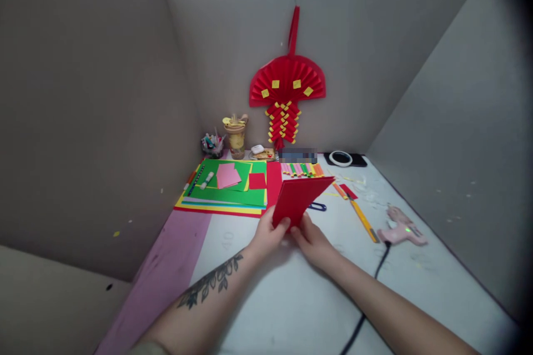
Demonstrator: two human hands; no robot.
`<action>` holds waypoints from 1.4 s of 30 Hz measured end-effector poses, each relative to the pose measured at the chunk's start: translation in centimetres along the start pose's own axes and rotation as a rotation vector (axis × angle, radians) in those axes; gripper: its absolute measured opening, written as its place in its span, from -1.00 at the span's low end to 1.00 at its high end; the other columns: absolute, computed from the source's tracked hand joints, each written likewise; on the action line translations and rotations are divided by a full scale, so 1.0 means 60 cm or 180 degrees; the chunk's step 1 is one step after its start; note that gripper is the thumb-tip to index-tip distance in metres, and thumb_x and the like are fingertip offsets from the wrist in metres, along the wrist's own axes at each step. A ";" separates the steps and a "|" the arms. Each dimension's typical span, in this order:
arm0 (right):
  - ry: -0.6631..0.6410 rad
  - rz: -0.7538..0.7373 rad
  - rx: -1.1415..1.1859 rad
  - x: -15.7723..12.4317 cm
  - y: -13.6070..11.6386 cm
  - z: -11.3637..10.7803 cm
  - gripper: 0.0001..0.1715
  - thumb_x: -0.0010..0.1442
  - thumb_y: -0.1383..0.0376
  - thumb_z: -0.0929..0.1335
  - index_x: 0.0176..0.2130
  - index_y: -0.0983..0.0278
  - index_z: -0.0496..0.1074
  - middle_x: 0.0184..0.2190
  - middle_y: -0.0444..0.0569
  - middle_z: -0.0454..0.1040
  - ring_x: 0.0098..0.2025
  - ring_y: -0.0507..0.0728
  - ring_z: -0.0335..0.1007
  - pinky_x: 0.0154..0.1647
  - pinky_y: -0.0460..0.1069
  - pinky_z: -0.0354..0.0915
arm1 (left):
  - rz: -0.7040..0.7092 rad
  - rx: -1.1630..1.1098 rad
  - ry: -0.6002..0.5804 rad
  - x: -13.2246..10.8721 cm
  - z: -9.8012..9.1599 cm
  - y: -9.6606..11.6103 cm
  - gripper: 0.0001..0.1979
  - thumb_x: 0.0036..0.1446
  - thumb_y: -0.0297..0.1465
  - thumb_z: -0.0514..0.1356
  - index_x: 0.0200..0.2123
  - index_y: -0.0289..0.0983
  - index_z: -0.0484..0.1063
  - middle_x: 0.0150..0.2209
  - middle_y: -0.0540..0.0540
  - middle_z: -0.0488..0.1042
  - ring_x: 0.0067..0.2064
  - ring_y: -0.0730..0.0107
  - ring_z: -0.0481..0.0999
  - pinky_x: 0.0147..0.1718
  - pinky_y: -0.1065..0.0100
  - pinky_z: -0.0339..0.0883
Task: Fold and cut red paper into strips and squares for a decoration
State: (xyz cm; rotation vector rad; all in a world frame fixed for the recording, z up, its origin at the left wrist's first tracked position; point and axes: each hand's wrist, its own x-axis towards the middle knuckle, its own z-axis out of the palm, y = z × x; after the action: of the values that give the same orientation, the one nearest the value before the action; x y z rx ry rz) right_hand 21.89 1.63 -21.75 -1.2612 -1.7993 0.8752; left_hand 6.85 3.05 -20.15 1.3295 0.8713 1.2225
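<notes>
A folded piece of red paper (302, 199) is held up above the table, tilted, with a double edge showing along its top. My left hand (267, 234) grips its lower left corner, thumb pressed on the front. At the bottom edge my right hand (312, 238) pinches the paper too, thumb close to the other thumb. The fingers behind the sheet are hidden. Partly covered behind the paper are dark blue scissors (318, 207), of which a handle loop shows. A row of rolled coloured paper tubes (300, 170) lies just beyond.
Stacked coloured paper (225, 194) lies at the left. A yellow cutter knife (364, 221) and a pink glue gun (403, 228) with its black cord (381, 263) lie right. A cup (237, 141), pen holder (212, 146) and phone (353, 160) line the back. A red fan ornament (287, 80) hangs on the wall.
</notes>
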 end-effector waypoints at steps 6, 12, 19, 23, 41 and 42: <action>-0.0076 0.0261 0.0127 -0.004 -0.011 0.009 -0.55 0.19 0.28 0.24 0.06 0.25 0.11 -0.01 0.13 0.37 0.01 0.24 0.35 0.05 0.19 0.26 | -0.0168 -0.0084 0.0051 -0.002 0.005 -0.015 -0.60 0.08 -0.18 0.21 -0.09 -0.30 0.43 -0.12 -0.20 0.54 -0.11 0.16 0.51 -0.12 0.22 0.37; 0.0265 -0.0016 0.0375 0.005 -0.016 0.016 -0.40 0.16 0.31 0.27 0.16 0.28 0.04 0.13 0.17 0.24 0.16 0.21 0.22 0.19 0.17 0.15 | -0.0186 -0.0103 0.0118 0.004 0.002 -0.019 -0.61 0.05 -0.21 0.23 -0.10 -0.33 0.45 -0.14 -0.22 0.56 -0.13 0.15 0.53 -0.14 0.22 0.38; 0.0815 -0.0444 0.1326 0.012 -0.049 -0.013 -0.43 0.29 0.14 0.19 0.22 0.20 -0.04 0.11 0.13 0.30 0.15 0.15 0.26 0.14 0.10 0.23 | -0.0032 0.0206 -0.0058 0.013 -0.004 -0.019 -0.64 0.07 -0.24 0.22 -0.12 -0.33 0.47 -0.14 -0.19 0.56 -0.12 0.16 0.51 -0.09 0.22 0.34; 0.1089 -0.0379 0.1408 0.037 -0.089 -0.051 -0.47 0.25 0.09 0.25 0.14 0.22 0.11 0.05 0.14 0.34 0.10 0.19 0.29 0.07 0.11 0.28 | -0.0181 0.0320 0.0018 0.014 -0.007 -0.023 -0.65 0.06 -0.26 0.21 -0.11 -0.33 0.46 -0.14 -0.16 0.56 -0.13 0.17 0.51 -0.12 0.24 0.35; 0.1167 -0.1040 0.0564 0.083 -0.163 -0.148 -0.71 0.23 0.21 0.29 -0.09 0.13 0.51 -0.13 -0.07 0.53 -0.10 0.13 0.46 -0.04 0.07 0.40 | -0.0441 -0.0093 -0.0172 0.012 -0.015 -0.025 -0.61 0.00 -0.24 0.27 -0.14 -0.35 0.45 -0.14 -0.20 0.55 -0.15 0.16 0.52 -0.12 0.20 0.37; 0.1066 -0.1026 0.0555 0.084 -0.162 -0.152 -0.70 0.23 0.20 0.29 -0.07 0.13 0.51 -0.12 -0.07 0.53 -0.10 0.14 0.46 -0.03 0.08 0.40 | -0.0472 -0.0135 -0.0192 0.012 -0.015 -0.023 -0.59 -0.01 -0.22 0.28 -0.13 -0.35 0.45 -0.14 -0.21 0.55 -0.15 0.16 0.52 -0.13 0.20 0.38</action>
State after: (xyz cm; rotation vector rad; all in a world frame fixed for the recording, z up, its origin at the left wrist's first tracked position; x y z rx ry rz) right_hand 24.49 4.72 -8.11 -0.9117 -1.5632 0.5854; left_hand 6.32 4.19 -21.47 1.2391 0.8803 1.0749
